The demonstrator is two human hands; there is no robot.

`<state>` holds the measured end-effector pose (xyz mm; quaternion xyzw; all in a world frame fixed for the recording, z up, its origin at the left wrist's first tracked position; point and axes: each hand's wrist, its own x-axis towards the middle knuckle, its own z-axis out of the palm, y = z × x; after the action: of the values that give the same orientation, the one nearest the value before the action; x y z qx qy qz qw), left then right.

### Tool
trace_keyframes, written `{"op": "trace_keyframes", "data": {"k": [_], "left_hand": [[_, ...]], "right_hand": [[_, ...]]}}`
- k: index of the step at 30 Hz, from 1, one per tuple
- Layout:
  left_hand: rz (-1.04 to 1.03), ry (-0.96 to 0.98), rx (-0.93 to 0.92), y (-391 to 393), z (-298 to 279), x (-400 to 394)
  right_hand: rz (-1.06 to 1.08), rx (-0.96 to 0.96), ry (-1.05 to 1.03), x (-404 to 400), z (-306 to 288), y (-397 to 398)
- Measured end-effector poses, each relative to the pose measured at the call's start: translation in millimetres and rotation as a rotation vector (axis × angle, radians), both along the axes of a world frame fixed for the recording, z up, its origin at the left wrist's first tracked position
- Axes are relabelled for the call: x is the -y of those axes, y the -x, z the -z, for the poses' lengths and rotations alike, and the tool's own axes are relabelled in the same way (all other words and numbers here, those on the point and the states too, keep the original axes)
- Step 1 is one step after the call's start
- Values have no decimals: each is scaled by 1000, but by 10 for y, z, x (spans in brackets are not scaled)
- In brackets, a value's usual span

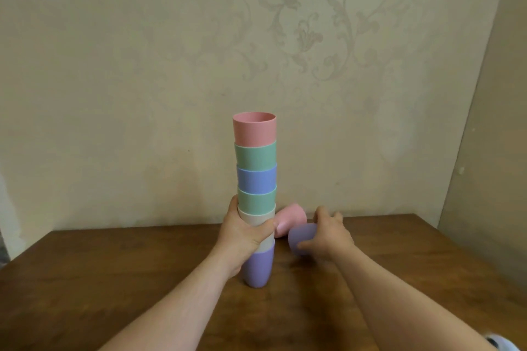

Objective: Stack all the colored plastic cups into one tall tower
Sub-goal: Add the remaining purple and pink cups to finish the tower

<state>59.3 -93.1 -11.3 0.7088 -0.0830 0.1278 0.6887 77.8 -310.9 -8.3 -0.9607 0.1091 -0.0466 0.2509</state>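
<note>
- The tower stands just left of the frame's centre on the wooden bench: a lilac cup at the base, then cream, green, blue, green, and a pink top cup with its mouth open upward.
- The left hand wraps the cream section low on the tower, its fingers curled round and pressed against the wall of the cup.
- The right hand, right of centre, has its fingers closed round a loose lilac cup, which is tipped so that its base faces the camera; thumb below, the others over the top.
- A loose pink cup lies on its side just behind, between the tower and the right hand; whether it touches the tower cannot be told.
- The step in hand looks like carrying the lilac cup up to the top.
- To do it well, turn the cup base-down on the way up, so it drops into the pink mouth.
- Approach from above, not from the side; a sideways knock that high would tip the column.
- The steadying grip sits low, so the upper cups may sway; sliding that hand higher would likely help.
- Seat it gently and squarely, then let go without dragging it.
- The pink one would remain afterwards.
</note>
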Motion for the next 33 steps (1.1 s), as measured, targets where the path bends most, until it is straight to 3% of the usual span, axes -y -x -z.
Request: {"op": "trace_keyframes", "data": {"k": [6, 10, 13, 15, 19, 21, 25, 29, 33], "left_hand": [[32, -22, -12, 140, -8, -61], [21, -23, -26, 279, -15, -98], [-13, -23, -21, 374, -29, -84], [-34, -35, -21, 418, -43, -72], [-67, -68, -42, 512, -128, -33], [-72, -91, -48, 552, -181, -20], [-82, -146, -70, 587, -215, -28], [-98, -159, -87, 599, -222, -34], [-71, -166, -110, 622, -247, -22]], "right_hand": [[-50, -313, 97, 2, 82, 362], [-57, -256, -24, -44, 204, 478], [13, -12, -510, -100, -90, 503], [6, 174, -808, -188, -594, 536], [-135, 624, -1116, -441, -1834, 687], [-235, 750, -1178, -578, -2320, 801], [-414, 643, -989, -874, -2715, 1001], [-481, 457, -732, -990, -2426, 862], [-470, 478, -794, -893, -2216, 754]]}}
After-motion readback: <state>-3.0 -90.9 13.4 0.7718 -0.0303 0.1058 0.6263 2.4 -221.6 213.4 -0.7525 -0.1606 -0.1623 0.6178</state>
